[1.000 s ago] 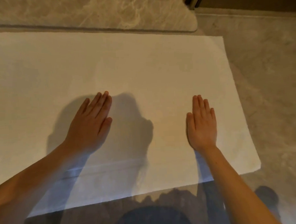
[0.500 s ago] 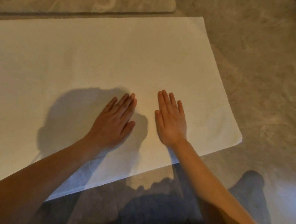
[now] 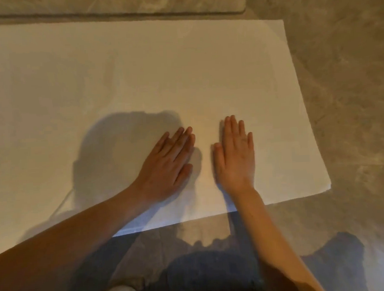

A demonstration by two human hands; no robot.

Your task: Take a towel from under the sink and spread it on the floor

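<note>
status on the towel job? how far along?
Nearly done. Done: the white towel is out and lies unfolded flat on the marble floor, its right edge and both right corners showing. In hand: the left hand and right hand press palm-down, side by side, near the towel's near edge, smoothing it. Left: lift the hands; the towel's left end is out of frame, unchecked.

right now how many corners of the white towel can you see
2. The white towel shows its far right corner and near right corner, both flat on the floor. Its left end runs out of frame, so those corners are hidden.
</note>
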